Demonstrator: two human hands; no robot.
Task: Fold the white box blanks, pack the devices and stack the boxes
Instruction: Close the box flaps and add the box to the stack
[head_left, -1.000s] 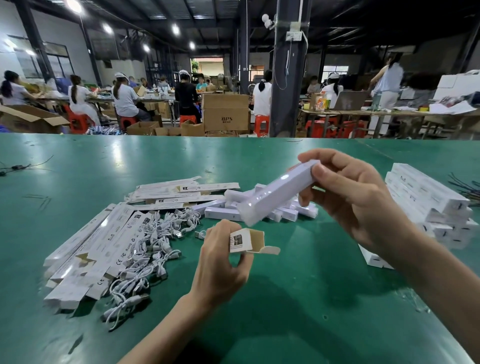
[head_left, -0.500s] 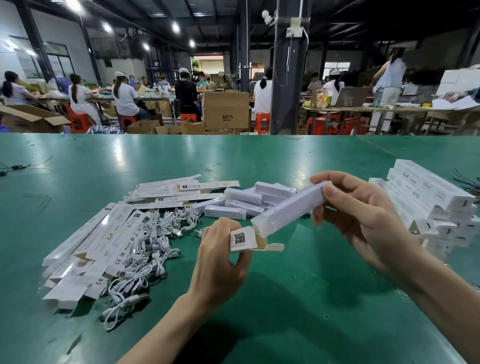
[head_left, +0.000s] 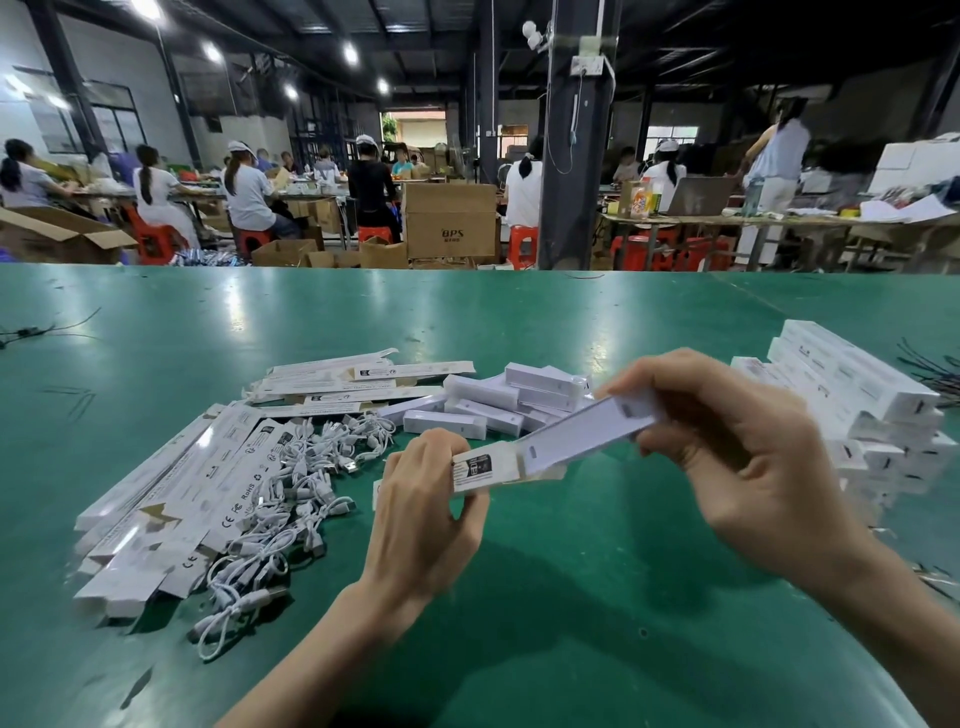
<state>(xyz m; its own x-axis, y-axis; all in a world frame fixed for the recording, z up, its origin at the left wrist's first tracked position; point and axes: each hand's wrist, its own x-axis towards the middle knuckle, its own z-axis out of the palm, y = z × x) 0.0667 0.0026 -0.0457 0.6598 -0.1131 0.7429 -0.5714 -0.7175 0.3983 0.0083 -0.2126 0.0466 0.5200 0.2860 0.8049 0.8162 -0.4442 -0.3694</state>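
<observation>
- Above the green tabletop (head_left: 519, 623), our left hand (head_left: 426, 506) pinched the white cardboard box with a black label (head_left: 474, 470), its mouth open.
- Our right hand (head_left: 727, 447) gripped the long white plastic device (head_left: 584, 431) at its far end, tip at that mouth.
- We judged the box light and crushable, best held by its edges.
- We judged the device stiff and smooth.

Beyond the far edge of the glossy green surface (head_left: 467, 312) stand a brown cardboard carton printed BPS (head_left: 450, 221), a dark square steel pillar (head_left: 569, 156), red plastic stools (head_left: 521, 245) and white-shirted workers (head_left: 248, 195) seated at long tables.
</observation>
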